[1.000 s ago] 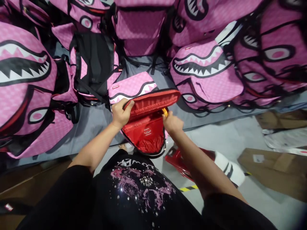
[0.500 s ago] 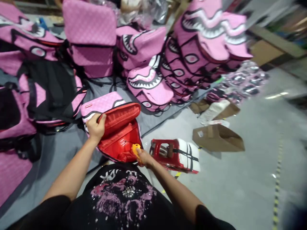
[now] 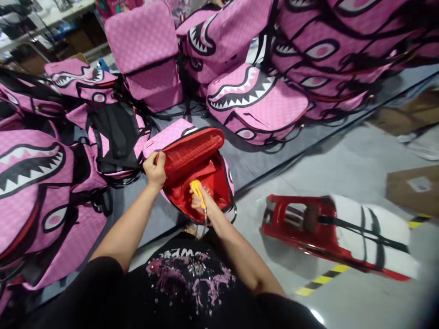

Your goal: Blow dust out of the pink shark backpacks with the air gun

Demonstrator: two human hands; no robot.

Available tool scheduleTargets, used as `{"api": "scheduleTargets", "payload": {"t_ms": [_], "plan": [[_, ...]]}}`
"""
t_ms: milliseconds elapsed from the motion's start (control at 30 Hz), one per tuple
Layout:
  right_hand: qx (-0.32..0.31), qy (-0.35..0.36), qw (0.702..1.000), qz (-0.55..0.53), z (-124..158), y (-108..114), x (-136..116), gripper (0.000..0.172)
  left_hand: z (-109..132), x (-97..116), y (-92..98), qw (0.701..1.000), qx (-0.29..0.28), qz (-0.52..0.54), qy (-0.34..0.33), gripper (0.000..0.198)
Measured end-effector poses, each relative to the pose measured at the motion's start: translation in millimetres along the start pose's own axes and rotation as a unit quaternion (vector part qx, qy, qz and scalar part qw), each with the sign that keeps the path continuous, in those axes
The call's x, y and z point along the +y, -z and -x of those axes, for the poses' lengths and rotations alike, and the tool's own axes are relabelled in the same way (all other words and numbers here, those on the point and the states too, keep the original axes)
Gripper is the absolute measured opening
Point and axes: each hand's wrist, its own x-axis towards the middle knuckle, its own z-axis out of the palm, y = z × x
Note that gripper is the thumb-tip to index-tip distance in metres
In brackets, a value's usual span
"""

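Note:
A pink checked backpack (image 3: 165, 137) lies opened in front of me, its red lining (image 3: 219, 185) showing. My left hand (image 3: 155, 170) grips the edge of its raised flap, on the left side. Inside the opening, my right hand (image 3: 202, 201) is closed around a yellow hand tool (image 3: 196, 186). A thin cord or strip hangs from the tool's lower end; its exact kind is unclear. Just behind lies another pink backpack (image 3: 255, 98) with a printed shark mouth. To the left is a backpack (image 3: 118, 137) with its black back panel up.
Stacked pink backpacks (image 3: 318, 64) fill the back right of the grey-covered table (image 3: 267, 167). On the floor to the right lie a red and white wheeled object (image 3: 343, 233) with black straps and a cardboard box (image 3: 411, 187). Yellow-black tape (image 3: 322, 279) marks the floor.
My view has shifted to the right side and closer. My right hand has moved with the yellow tool from the bag's right edge further into its opening. My left hand keeps its hold on the flap.

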Motion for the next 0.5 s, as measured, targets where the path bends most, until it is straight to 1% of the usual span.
{"api": "scheduleTargets", "payload": {"t_ms": [67, 133, 200, 300, 367, 400, 433, 467, 500], "plan": [[-0.024, -0.021, 0.999, -0.009, 10, 7, 7, 0.047, -9, -6, 4.4, 0.999, 0.051, -0.004, 0.004, 0.055], [-0.018, -0.01, 1.0, -0.02, 19, 13, 9, 0.047, -14, -12, 7.4, 0.997, 0.075, -0.004, 0.001, 0.057], [-0.003, 0.002, 1.0, -0.023, 24, 14, 7, 0.046, -14, -14, 8.4, 0.998, 0.063, -0.006, -0.001, 0.057], [0.036, -0.004, 0.999, 0.007, 38, 13, 1, 0.046, -9, -10, 8.2, 0.998, 0.056, -0.008, -0.009, 0.057], [0.081, -0.003, 0.995, 0.064, 58, 14, -4, 0.047, -3, -6, 8.1, 0.999, 0.053, 0.002, -0.012, 0.056], [0.101, -0.005, 0.989, 0.112, 71, 16, -8, 0.047, 0, -4, 8.1, 0.999, 0.046, 0.007, -0.013, 0.055], [0.121, -0.009, 0.977, 0.173, 85, 16, -12, 0.047, 4, -2, 8.2, 0.999, 0.035, 0.011, -0.016, 0.054], [0.145, -0.01, 0.959, 0.242, 100, 15, -18, 0.047, 7, 1, 8.2, 0.999, 0.022, 0.014, -0.018, 0.052], [0.177, 0.002, 0.934, 0.312, 113, 13, -26, 0.046, 11, 3, 8.1, 1.0, 0.008, 0.017, -0.022, 0.051]]}}
